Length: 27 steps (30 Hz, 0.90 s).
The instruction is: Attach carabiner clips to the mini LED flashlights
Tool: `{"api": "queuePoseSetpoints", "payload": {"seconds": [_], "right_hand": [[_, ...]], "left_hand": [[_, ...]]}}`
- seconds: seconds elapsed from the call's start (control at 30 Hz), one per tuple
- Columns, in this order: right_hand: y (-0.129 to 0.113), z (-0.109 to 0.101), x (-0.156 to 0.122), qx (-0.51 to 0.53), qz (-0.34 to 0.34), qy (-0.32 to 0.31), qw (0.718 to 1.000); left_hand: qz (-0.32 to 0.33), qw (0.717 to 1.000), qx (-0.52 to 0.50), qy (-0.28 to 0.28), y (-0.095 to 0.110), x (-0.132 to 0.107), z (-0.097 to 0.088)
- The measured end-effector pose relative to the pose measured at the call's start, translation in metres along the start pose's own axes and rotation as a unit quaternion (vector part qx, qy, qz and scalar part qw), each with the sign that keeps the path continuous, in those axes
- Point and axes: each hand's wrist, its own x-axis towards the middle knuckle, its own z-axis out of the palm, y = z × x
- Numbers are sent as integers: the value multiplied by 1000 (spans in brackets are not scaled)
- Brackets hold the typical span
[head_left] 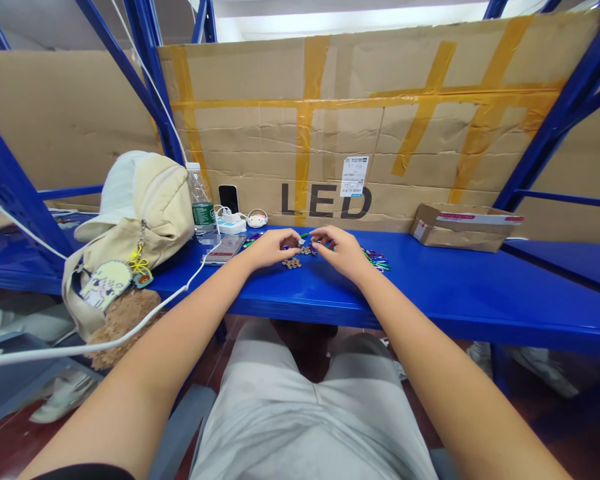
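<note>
Seen from a head-worn camera: two bare forearms reached fwd to a blue metal shelf (pixel 430 293). The left hand (pixel 273 248) and right hand (pixel 341 253) sat close together at the shelf's middle, fingers curled inward, tips nearly meeting over a small cluster of brown pieces (pixel 306 251) lying on the shelf btwn them. The fingertips looked drawn in tight, but the pieces were too small to tell whether either hand actually pinched one. A second brown cluster (pixel 291 263) lay just in front of the left hand, not touched. A heap of coloured carabiner clips (pixel 376 260) lay just beside the right hand, on its outer side. To the left, a cream bag (pixel 145 207) (with a cartoon charm (pixel 105 283) hanging off it) rested on the shelf, w/ a water bottle (pixel 200 203) next to it and a flat phone (pixel 224 248) near the left wrist. A white cable (pixel 130 332) trailed off the shelf edge. Behind stood a taped cardboard sheet (pixel 380 120) marked "LED". A shallow cardboard box (pixel 463 228) sat well to the right.
</note>
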Motion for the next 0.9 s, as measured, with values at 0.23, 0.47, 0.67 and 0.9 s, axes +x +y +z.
{"api": "queuePoseSetpoints", "payload": {"seconds": [0.23, 0.47, 0.67, 0.9], "right_hand": [[-2, 1, -1, 11, -44, 19, 999], [-3, 0, -1, 21, -79, 25, 996], [-2, 1, -1, -9, -120, 11, 993], [-2, 1, -3, -17, -82, 19, 996]], "left_hand": [[42, 999, -31, -12, 7, 0, 8], [13, 990, -137, -32, 5, 0, 13], [32, 997, -73, -16, 5, 0, 12], [143, 982, 106, 55, 0, 2, 9]]}}
